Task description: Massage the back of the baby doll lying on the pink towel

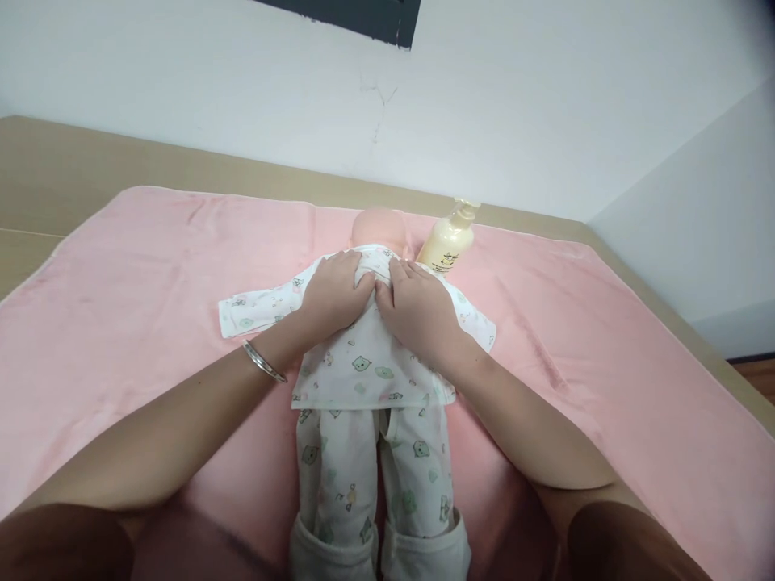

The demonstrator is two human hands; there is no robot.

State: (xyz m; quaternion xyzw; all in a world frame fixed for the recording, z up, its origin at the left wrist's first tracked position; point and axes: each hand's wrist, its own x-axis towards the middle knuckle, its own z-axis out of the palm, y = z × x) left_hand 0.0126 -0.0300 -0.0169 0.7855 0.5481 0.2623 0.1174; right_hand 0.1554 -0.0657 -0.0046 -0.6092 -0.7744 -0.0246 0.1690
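Resting flat, empty, left hand (pixel 334 292) and right hand (pixel 421 312) touch the bald, white-clothed plastic doll (pixel 370 373), pink fabric blanket (pixel 611 355) beneath it. Right-hand slippage could knock the cream plastic pump bottle (pixel 449 240) beside the doll's head.

A white shirt (pixel 379 347) and matching trousers (pixel 417 476) carry cartoon-animal patterns in green. The blanket (pixel 145 347) is pink, the bottle (pixel 448 238) cream.

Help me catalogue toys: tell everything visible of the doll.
The doll lies, apparently face down, on a pink blanket, its bald, plastic-looking head near the far edge; no face shows. Its white cloth shirt and trousers carry small animal prints; the sleeves spread outward, the cuffs look turned up. The left hand and right hand rest high on the shirt.
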